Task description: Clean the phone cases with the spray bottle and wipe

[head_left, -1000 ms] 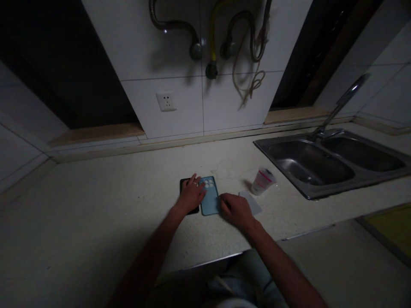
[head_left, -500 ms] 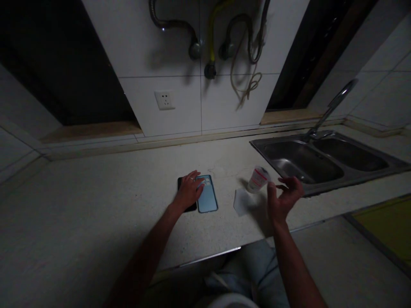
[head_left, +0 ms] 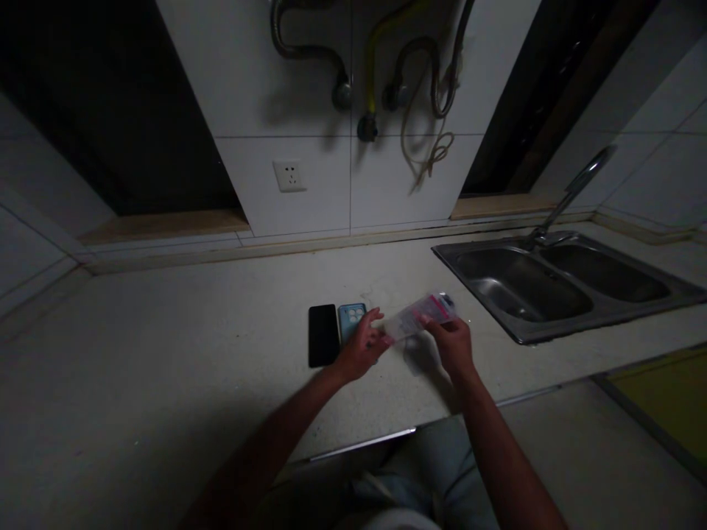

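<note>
In a dim kitchen, the bench (head_left: pixel 166 316) is carrying a steel double sink (head_left: pixel 513 291), a black phone (head_left: pixel 323 336) and a blue phone case (head_left: pixel 351 320). The person is holding up a clear plastic packet (head_left: pixel 420 315), its long axis slanting toward the sink. The right hand (head_left: pixel 450 346) is gripping its far part, while the left hand (head_left: pixel 361 347) is reaching its near end; whether this grip is closed, one cannot tell.

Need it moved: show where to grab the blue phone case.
Probably pinch the far end of the blue phone case from the right: it lies flat on the counter, the black phone crowds its left edge, the left hand covers its near end.
</note>
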`<control>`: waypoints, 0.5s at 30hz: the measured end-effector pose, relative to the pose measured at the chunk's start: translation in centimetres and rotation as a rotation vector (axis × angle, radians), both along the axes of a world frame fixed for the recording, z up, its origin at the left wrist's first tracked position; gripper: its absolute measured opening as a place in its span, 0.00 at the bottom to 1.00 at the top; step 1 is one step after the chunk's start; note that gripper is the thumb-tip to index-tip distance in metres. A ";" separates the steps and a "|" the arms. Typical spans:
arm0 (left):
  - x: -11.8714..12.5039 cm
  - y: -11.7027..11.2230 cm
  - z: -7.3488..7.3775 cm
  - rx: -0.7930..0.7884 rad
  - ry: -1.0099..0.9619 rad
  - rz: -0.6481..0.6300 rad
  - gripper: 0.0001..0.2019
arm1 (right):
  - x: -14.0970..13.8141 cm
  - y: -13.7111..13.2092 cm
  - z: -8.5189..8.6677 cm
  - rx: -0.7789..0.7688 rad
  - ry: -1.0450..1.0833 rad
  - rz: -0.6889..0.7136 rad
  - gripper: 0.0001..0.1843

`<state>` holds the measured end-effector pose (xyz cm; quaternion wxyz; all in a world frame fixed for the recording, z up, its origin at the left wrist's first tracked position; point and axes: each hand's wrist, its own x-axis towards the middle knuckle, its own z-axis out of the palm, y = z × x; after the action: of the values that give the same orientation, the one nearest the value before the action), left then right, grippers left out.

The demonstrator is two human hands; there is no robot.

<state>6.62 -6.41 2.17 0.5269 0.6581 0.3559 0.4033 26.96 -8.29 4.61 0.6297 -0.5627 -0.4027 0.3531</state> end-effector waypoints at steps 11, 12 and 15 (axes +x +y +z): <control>0.6 -0.4 1.3 -0.531 -0.294 -0.194 0.32 | -3.3 0.4 -1.1 0.017 0.498 0.233 0.22; 0.5 -0.5 1.4 -0.580 -0.282 -0.244 0.32 | -3.3 0.3 -1.2 0.002 0.516 0.250 0.22; 0.3 -0.8 1.8 -0.687 -0.216 -0.385 0.33 | -3.4 0.1 -1.5 -0.067 0.513 0.285 0.26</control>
<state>6.90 -7.19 3.98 0.8163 0.4521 0.2830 0.2218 23.52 -8.21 3.12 0.6361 -0.4134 -0.2936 0.5816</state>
